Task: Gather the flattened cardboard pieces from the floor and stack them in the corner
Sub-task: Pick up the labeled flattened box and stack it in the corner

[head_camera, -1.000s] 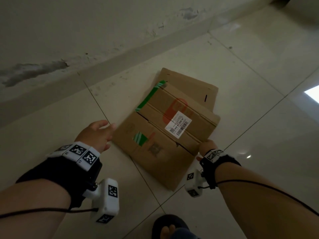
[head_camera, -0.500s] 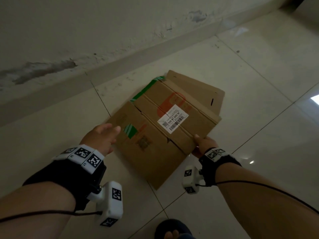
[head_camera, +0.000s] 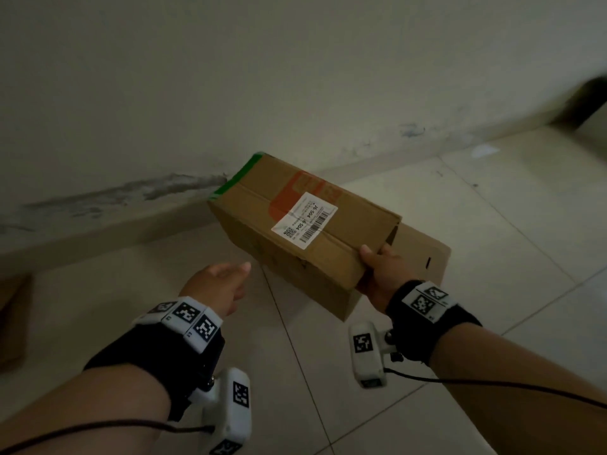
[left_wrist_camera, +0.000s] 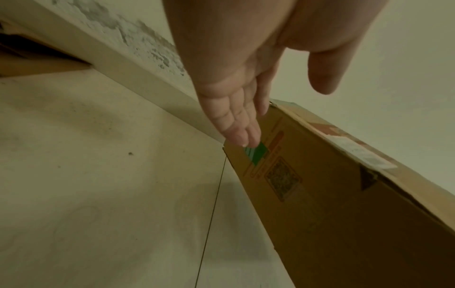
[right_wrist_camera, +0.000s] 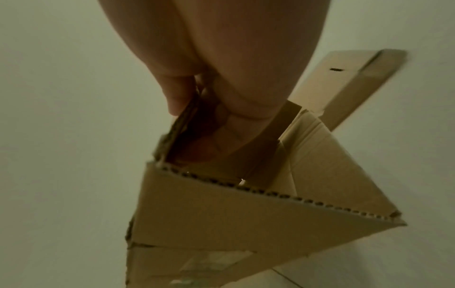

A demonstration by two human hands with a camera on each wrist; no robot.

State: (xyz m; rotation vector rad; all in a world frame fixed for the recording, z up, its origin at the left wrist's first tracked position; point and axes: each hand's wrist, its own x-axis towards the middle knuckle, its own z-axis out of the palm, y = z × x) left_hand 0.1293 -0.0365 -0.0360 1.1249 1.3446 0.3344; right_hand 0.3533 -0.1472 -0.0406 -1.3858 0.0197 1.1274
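A flattened brown cardboard box (head_camera: 295,231) with a white shipping label (head_camera: 303,220), an orange print and green tape hangs off the floor, partly sprung open. My right hand (head_camera: 377,267) grips its near right edge, thumb on top and fingers underneath (right_wrist_camera: 209,144). A second plain cardboard piece (head_camera: 423,254) shows behind and under that hand. My left hand (head_camera: 220,284) hovers open to the left of the box; in the left wrist view its straight fingers (left_wrist_camera: 241,124) overlap the box's side panel (left_wrist_camera: 307,185), contact unclear.
A white wall (head_camera: 295,77) with a low skirting ledge (head_camera: 98,231) runs behind the box. Another cardboard piece (head_camera: 13,323) lies on the tiled floor (head_camera: 492,224) at the far left by the wall. A dark opening (head_camera: 584,103) sits far right.
My right hand has lifted the labelled cardboard off the floor and swung it up toward the wall. My left hand has come off its left edge, and the view has tilted upward.
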